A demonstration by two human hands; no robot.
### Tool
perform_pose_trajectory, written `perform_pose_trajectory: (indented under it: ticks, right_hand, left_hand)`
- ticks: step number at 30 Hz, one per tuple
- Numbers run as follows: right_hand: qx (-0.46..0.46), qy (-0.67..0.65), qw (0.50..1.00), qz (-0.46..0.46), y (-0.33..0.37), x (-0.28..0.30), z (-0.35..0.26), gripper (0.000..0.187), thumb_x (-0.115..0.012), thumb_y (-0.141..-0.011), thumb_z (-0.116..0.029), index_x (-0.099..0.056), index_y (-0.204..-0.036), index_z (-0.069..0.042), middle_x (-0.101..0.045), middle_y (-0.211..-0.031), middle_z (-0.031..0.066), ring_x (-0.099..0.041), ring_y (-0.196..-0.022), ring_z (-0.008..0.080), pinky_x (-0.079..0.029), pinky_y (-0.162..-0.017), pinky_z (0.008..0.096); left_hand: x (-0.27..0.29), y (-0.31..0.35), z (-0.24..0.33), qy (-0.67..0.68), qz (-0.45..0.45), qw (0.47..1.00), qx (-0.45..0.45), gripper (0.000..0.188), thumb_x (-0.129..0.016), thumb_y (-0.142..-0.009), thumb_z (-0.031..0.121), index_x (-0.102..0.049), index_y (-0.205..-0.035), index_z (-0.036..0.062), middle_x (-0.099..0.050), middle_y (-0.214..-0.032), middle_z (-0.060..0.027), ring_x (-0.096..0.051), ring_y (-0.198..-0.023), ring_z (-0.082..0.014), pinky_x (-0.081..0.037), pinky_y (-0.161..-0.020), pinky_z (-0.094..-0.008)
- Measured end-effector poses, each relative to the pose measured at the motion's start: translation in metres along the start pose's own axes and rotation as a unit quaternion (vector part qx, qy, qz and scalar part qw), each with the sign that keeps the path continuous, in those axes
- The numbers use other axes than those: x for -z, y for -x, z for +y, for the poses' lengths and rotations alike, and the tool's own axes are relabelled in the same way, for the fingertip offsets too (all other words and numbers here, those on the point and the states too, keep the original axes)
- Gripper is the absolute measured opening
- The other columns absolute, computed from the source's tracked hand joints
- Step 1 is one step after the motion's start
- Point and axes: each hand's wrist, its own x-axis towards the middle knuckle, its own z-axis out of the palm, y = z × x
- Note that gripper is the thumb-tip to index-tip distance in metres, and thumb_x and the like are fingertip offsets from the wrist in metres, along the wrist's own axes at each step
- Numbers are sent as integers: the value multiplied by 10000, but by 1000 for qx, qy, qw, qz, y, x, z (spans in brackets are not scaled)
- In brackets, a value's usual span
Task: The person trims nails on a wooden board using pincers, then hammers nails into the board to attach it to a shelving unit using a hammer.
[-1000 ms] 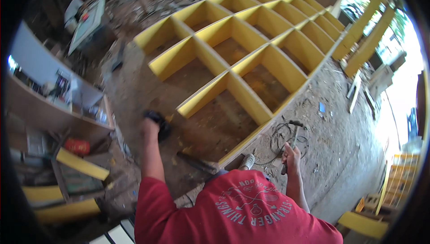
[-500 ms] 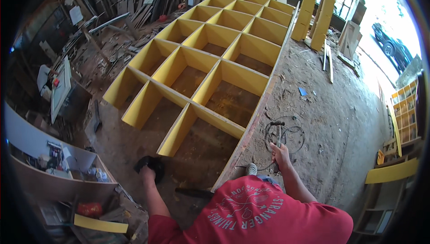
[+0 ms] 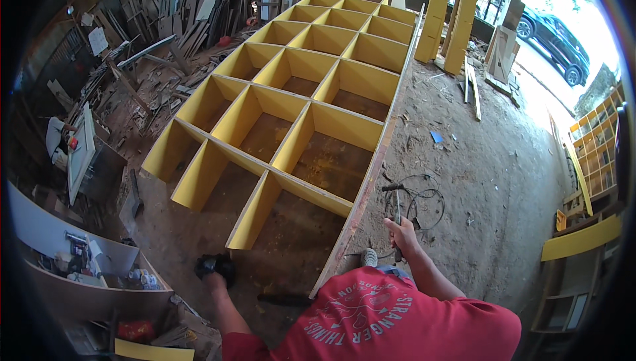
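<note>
My right hand (image 3: pixel 401 234) is closed round the handle of a hammer (image 3: pixel 397 208), its head up and away from me, above the ground just right of a large yellow wooden grid frame (image 3: pixel 298 137). At the left, my left hand (image 3: pixel 214 284) grips a soft-looking black, bag-like object (image 3: pixel 224 267); its fingers are mostly hidden by it. That hand is near the frame's closest corner, apart from its yellow dividers. The frame lies flat, with open square compartments and a brown sheet showing at their bottoms.
A thin cable (image 3: pixel 429 205) lies coiled on the dirt by the hammer. A wooden box (image 3: pixel 99 268) with tools and small items stands at the left. Scrap boards (image 3: pixel 192 29) lean at the back left. Yellow posts (image 3: pixel 460 23) stand at the far right. Another person (image 3: pixel 56 141) is at the left.
The frame sits a little lower and further left in the picture as the view shifts. The hammer tilts more to the left, and its handle end shows below my right hand.
</note>
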Motion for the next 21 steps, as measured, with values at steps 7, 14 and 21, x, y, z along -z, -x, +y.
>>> perform_pose_trajectory:
  ticks: [7, 14, 21]
  right_hand:
    - [-5, 0, 1000, -21, 3, -10, -8, 239, -726, -1016, -230, -600, -1089, -40, -515, -683, -31, -500, -471, 83, -441, -418, 273]
    - [1, 28, 999, -30, -1, -11, 0, 276, -734, -1012, -253, -602, -1107, -29, -530, -688, -13, -507, -467, 96, -446, -420, 284]
    - [-5, 27, 999, -23, 6, -13, -4, 302, -754, -999, -269, -608, -1106, -28, -541, -681, -6, -515, -452, 108, -444, -414, 289]
  left_hand:
    - [24, 17, 36, 20, 90, 935, 343, 315, -700, -961, 184, -692, -1251, 63, -709, -1170, -130, -663, -1106, -247, -522, -1033, -401]
    - [19, 20, 30, -5, 73, 942, 329, 313, -704, -953, 167, -694, -1244, 52, -717, -1175, -144, -669, -1116, -264, -519, -1036, -409]
    - [13, 1, 29, -36, 48, 957, 284, 311, -707, -946, 149, -697, -1237, 41, -725, -1180, -159, -675, -1127, -280, -517, -1039, -416]
